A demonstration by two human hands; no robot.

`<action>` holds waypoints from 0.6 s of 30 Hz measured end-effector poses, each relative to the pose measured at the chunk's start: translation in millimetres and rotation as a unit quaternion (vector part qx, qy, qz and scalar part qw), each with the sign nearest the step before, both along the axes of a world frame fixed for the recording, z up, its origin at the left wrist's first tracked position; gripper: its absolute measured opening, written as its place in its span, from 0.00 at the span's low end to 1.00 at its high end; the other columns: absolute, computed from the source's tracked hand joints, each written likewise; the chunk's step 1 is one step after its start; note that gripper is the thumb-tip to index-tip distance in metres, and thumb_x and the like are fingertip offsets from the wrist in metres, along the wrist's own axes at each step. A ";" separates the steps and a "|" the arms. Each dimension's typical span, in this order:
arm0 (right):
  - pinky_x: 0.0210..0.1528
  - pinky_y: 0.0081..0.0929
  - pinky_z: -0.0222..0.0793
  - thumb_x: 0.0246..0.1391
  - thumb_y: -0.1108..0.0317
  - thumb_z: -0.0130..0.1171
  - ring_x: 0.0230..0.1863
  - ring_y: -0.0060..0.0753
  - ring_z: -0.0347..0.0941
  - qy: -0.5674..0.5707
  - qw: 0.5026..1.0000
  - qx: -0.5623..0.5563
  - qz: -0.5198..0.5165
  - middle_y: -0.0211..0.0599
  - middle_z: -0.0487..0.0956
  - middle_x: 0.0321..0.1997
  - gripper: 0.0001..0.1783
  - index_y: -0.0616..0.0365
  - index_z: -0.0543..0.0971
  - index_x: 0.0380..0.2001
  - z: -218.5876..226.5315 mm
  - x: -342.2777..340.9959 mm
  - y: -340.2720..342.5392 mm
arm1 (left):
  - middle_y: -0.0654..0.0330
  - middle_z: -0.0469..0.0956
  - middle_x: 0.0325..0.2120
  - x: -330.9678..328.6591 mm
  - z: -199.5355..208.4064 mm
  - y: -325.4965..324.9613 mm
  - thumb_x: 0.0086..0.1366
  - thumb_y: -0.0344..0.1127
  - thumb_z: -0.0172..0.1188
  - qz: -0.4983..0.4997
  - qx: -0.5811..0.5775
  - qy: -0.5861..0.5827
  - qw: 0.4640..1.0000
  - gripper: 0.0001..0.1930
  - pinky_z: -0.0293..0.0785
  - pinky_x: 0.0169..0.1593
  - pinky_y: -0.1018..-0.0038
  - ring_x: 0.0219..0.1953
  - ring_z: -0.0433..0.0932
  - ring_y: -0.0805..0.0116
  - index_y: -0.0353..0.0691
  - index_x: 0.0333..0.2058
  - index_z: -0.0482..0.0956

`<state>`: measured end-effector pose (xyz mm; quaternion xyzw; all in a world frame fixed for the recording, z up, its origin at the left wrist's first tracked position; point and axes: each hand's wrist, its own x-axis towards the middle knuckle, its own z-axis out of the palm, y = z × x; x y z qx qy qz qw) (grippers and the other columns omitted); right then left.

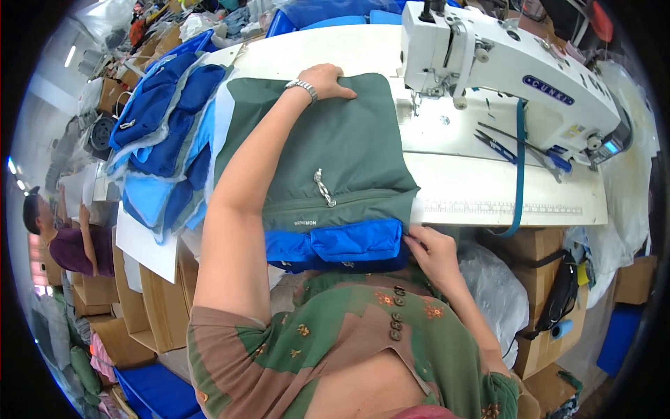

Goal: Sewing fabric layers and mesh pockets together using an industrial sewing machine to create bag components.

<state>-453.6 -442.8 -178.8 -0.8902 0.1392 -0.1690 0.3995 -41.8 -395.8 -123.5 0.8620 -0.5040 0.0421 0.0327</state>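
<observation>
From my remote post: the green fabric panel (349, 140) lies center frame, the sewing machine (488, 52) off its upper right. The left hand (325, 82), nearer the machine, rests atop, thumb spread; the right hand (433, 253) pinches the lower-right edge beside the blue pocket (356, 239).

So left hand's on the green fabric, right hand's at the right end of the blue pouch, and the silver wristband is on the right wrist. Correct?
Not quite: the silver wristband is on the left wrist, as the head view shows. The rest stands: left hand on the green fabric, right hand at the right end of the blue pouch.
</observation>
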 end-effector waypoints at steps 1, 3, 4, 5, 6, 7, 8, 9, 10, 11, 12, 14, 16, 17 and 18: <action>0.30 0.35 0.72 0.52 0.68 0.66 0.27 0.45 0.77 0.000 1.000 0.000 0.002 0.43 0.79 0.27 0.08 0.57 0.83 0.36 6.2 -0.3 -5.6 | 0.51 0.81 0.39 2.2 7.2 0.3 0.54 0.57 0.68 0.002 0.000 0.000 1.000 0.28 0.75 0.42 0.61 0.37 0.81 0.57 0.42 0.45 0.81; 0.31 0.35 0.73 0.52 0.68 0.66 0.28 0.46 0.78 -0.015 0.997 -0.067 0.020 0.42 0.80 0.29 0.08 0.56 0.83 0.35 24.8 -3.5 -17.4 | 0.50 0.79 0.30 2.1 28.1 3.3 0.53 0.56 0.69 -0.020 0.038 0.156 0.987 0.27 0.72 0.40 0.63 0.32 0.78 0.59 0.37 0.40 0.80; 0.30 0.34 0.73 0.51 0.71 0.67 0.28 0.44 0.79 -0.054 0.997 -0.060 -0.006 0.42 0.81 0.30 0.07 0.57 0.83 0.35 31.8 -3.6 -21.3 | 0.51 0.78 0.25 2.1 30.3 13.9 0.55 0.54 0.68 -0.050 -0.035 0.167 0.984 0.25 0.70 0.37 0.64 0.28 0.74 0.61 0.34 0.37 0.78; 0.30 0.32 0.73 0.49 0.73 0.68 0.26 0.40 0.79 -0.098 0.993 -0.051 -0.040 0.41 0.81 0.28 0.07 0.59 0.84 0.33 39.8 -1.4 -25.0 | 0.51 0.78 0.25 -7.4 37.4 20.6 0.55 0.54 0.68 -0.046 -0.033 0.168 0.984 0.25 0.70 0.37 0.64 0.28 0.74 0.61 0.34 0.37 0.78; 0.31 0.32 0.74 0.47 0.74 0.69 0.28 0.40 0.79 -0.099 0.992 -0.048 -0.053 0.41 0.82 0.29 0.09 0.61 0.84 0.34 52.2 1.0 -29.7 | 0.50 0.79 0.26 -17.6 47.1 29.6 0.55 0.51 0.68 -0.054 -0.090 0.154 0.982 0.22 0.72 0.37 0.64 0.30 0.77 0.56 0.36 0.36 0.78; 0.33 0.32 0.75 0.45 0.75 0.70 0.29 0.40 0.80 -0.100 0.992 -0.047 -0.065 0.42 0.82 0.31 0.12 0.62 0.84 0.35 66.7 4.2 -34.1 | 0.49 0.80 0.27 -32.0 59.8 39.2 0.55 0.48 0.68 -0.061 -0.148 0.140 0.977 0.20 0.75 0.37 0.63 0.32 0.80 0.52 0.38 0.36 0.79; 0.38 0.33 0.75 0.43 0.74 0.72 0.35 0.42 0.80 -0.155 0.982 -0.097 -0.048 0.44 0.82 0.37 0.17 0.63 0.83 0.40 76.3 15.2 -41.3 | 0.49 0.80 0.27 -47.1 70.0 48.3 0.55 0.48 0.68 -0.052 -0.148 0.138 0.978 0.20 0.75 0.37 0.63 0.32 0.80 0.52 0.38 0.36 0.79; 0.43 0.34 0.76 0.41 0.73 0.74 0.41 0.44 0.79 -0.209 0.967 -0.145 -0.031 0.46 0.81 0.43 0.23 0.63 0.82 0.44 86.3 30.3 -49.2 | 0.51 0.79 0.27 -63.9 78.7 55.4 0.57 0.42 0.68 -0.090 -0.195 0.136 0.967 0.16 0.74 0.36 0.67 0.29 0.78 0.58 0.36 0.37 0.79; 0.47 0.35 0.74 0.39 0.72 0.75 0.46 0.47 0.77 -0.233 0.951 -0.201 -0.013 0.47 0.79 0.50 0.29 0.63 0.79 0.49 101.3 48.0 -52.6 | 0.54 0.78 0.26 -81.7 86.5 63.8 0.58 0.36 0.68 -0.123 -0.239 0.132 0.954 0.13 0.73 0.34 0.71 0.27 0.77 0.64 0.35 0.38 0.78; 0.51 0.37 0.73 0.37 0.71 0.76 0.52 0.50 0.75 -0.260 0.930 -0.259 0.000 0.48 0.76 0.56 0.36 0.62 0.76 0.55 118.3 65.6 -51.9 | 0.55 0.78 0.27 -101.0 94.6 68.1 0.57 0.32 0.69 -0.161 -0.254 0.106 0.948 0.12 0.75 0.35 0.73 0.27 0.78 0.65 0.36 0.38 0.79; 0.53 0.39 0.72 0.37 0.70 0.76 0.55 0.50 0.74 -0.265 0.927 -0.264 0.013 0.48 0.74 0.59 0.40 0.61 0.74 0.58 130.3 83.9 -48.0 | 0.55 0.78 0.28 -119.1 100.7 72.6 0.55 0.32 0.70 -0.197 -0.270 0.072 0.940 0.12 0.76 0.35 0.71 0.28 0.79 0.61 0.38 0.37 0.79; 0.51 0.38 0.73 0.37 0.71 0.76 0.53 0.49 0.76 -0.264 0.923 -0.276 0.045 0.45 0.76 0.58 0.45 0.55 0.69 0.63 140.2 111.5 -40.4 | 0.57 0.79 0.31 -148.1 109.7 79.4 0.50 0.31 0.72 -0.277 -0.283 -0.001 0.918 0.17 0.76 0.37 0.69 0.33 0.80 0.56 0.41 0.39 0.79; 0.47 0.29 0.74 0.45 0.73 0.71 0.43 0.39 0.81 -0.153 0.980 -0.113 0.061 0.42 0.83 0.45 0.33 0.51 0.76 0.57 134.8 118.4 -41.0 | 0.56 0.81 0.37 -170.3 124.2 96.3 0.49 0.30 0.72 -0.255 -0.297 -0.107 0.914 0.18 0.76 0.43 0.68 0.38 0.80 0.57 0.42 0.41 0.79; 0.46 0.26 0.74 0.47 0.74 0.70 0.40 0.37 0.82 -0.134 0.986 -0.072 0.068 0.42 0.84 0.41 0.28 0.50 0.78 0.55 128.7 123.4 -44.8 | 0.56 0.81 0.40 -174.0 126.4 108.9 0.50 0.30 0.72 -0.226 -0.323 -0.176 0.902 0.18 0.76 0.45 0.67 0.39 0.80 0.57 0.42 0.41 0.79; 0.46 0.25 0.73 0.49 0.74 0.69 0.40 0.33 0.82 -0.160 0.982 -0.086 0.056 0.41 0.84 0.40 0.24 0.53 0.80 0.52 122.4 123.4 -45.4 | 0.56 0.80 0.42 -171.9 121.1 133.9 0.51 0.29 0.71 -0.158 -0.349 -0.181 0.906 0.18 0.76 0.46 0.68 0.42 0.80 0.59 0.41 0.43 0.79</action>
